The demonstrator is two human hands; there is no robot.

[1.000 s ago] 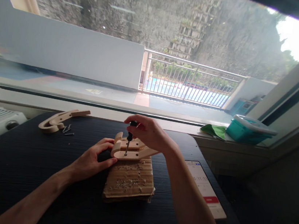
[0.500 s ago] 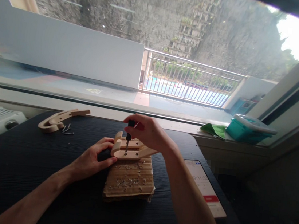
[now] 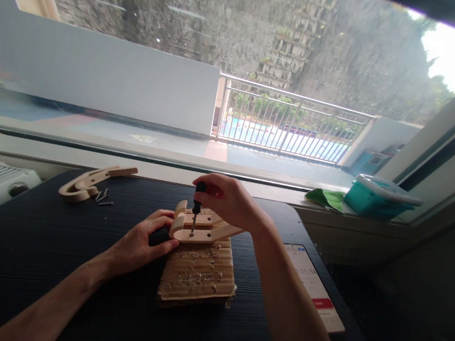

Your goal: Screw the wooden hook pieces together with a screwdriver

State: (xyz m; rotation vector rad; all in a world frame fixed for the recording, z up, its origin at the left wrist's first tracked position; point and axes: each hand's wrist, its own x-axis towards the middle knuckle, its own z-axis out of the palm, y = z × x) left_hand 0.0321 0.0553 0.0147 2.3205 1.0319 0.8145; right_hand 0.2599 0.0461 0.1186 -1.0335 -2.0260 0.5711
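Observation:
My right hand (image 3: 229,201) is closed round the black handle of a screwdriver (image 3: 198,200), which stands upright. Its tip meets a screw hole near the curved end of a pale wooden hook (image 3: 200,237). A second wooden hook (image 3: 199,220) lies just behind, partly covered by my right hand. Both rest on a thick cardboard block (image 3: 199,273) dotted with small holes. My left hand (image 3: 145,241) steadies the hooks from the left, its thumb at the front hook's near edge and its fingers at the curved ends; some fingertips are hidden.
More wooden hooks (image 3: 92,180) lie at the table's back left, with several screws (image 3: 103,199) beside them. A phone (image 3: 315,288) showing a timer lies right of my forearm. On the windowsill are a green cloth (image 3: 324,198) and a teal lidded box (image 3: 378,199).
The fingers of my right hand have shifted slightly round the screwdriver handle, and the hand sits a touch further right. My left hand and the hooks look the same.

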